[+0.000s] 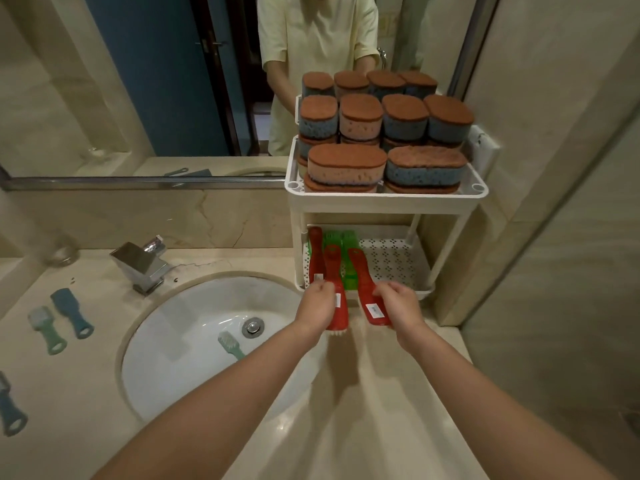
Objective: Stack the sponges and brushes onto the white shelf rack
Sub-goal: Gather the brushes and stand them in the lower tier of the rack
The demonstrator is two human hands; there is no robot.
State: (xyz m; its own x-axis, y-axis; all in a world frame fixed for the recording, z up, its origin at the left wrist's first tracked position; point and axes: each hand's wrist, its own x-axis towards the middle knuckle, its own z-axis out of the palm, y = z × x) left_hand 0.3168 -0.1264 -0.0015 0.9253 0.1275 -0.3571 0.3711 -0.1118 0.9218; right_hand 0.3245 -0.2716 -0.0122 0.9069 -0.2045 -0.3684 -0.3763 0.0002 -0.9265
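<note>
Gripping one red brush [335, 275] in the left hand [317, 304] and a second red brush [364, 289] in the right hand [399, 301], fingers curled round each, handles poking over the lower tray [391, 261] of the white shelf rack [388, 199].

The left hand [317, 304] covers part of the left red brush [334, 271] and the right hand [398, 304] covers the near right side of the right red brush [363, 289]; their bristles are almost wholly hidden underneath, and the white labels are too small to read. On the white shelf rack [384, 199] the near sponges [346, 164] hide the lower ones behind, and the green brushes [349, 244] lie partly behind red handles. At the near left, a dark blue brush [7, 407] is cut by the picture's edge.
</note>
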